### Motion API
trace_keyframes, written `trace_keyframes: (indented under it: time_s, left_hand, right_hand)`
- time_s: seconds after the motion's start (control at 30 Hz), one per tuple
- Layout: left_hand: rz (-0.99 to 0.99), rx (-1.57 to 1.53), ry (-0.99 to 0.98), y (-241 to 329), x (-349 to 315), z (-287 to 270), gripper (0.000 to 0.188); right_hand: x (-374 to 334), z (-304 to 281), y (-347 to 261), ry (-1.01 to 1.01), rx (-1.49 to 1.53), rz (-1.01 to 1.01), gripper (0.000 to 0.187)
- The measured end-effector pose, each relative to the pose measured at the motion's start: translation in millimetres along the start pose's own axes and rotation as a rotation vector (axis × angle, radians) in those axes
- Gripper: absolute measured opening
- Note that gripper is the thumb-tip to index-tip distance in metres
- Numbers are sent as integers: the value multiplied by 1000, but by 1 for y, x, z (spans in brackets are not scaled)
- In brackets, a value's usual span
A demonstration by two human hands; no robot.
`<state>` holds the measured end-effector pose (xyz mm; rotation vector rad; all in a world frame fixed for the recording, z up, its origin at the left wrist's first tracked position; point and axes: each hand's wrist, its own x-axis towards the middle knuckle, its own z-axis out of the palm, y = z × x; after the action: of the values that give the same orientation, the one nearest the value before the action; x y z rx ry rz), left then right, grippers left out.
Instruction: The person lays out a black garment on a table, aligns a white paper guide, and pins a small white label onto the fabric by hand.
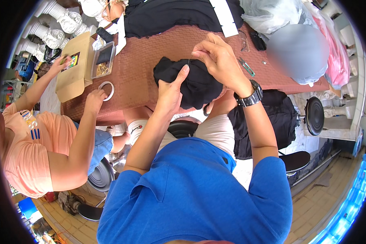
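Observation:
A bunched black cloth (pixel 203 83) is held up at the near edge of the table. My left hand (pixel 170 94) is closed on its left side, thumb on top and the other fingers hidden beneath. Over the cloth my right hand (pixel 217 57) is raised, thumb and fingertips pinched together. A thin, light line (pixel 188 62), a needle or thread, runs between those fingertips and the cloth beside my left thumb; which it is, I cannot tell. A dark watch (pixel 250 95) is on my right wrist.
The table has a brown textured cover (pixel 138 69). On it lie green-handled thread snips (pixel 246 67), glasses (pixel 244 42), a clear box (pixel 103 63), a cardboard box (pixel 75 67) and black fabric (pixel 171 16). At left, a co-worker (pixel 61 150) holds a white tape roll (pixel 106 90). Another person (pixel 299 53) sits opposite.

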<state>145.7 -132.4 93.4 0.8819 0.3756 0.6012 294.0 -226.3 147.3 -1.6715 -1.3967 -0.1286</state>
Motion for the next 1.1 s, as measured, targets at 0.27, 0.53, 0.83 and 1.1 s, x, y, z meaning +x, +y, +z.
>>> trace_keyframes:
  time_s: [0.27, 0.53, 0.83, 1.1]
  left_hand:
    - [102, 140, -37, -4, 0, 4, 18]
    - [37, 23, 5, 0, 4, 0, 15]
    - [-67, -108, 16, 12, 1, 15, 14]
    - [-15, -99, 19, -2, -2, 13, 14]
  right_hand:
    - [9, 3, -3, -42, -57, -130, 5]
    - [-10, 0, -9, 1, -73, 53, 5]
    - [-41, 26, -34, 171, -45, 89, 7]
    - [-49, 39, -23, 215, -234, -82, 18]
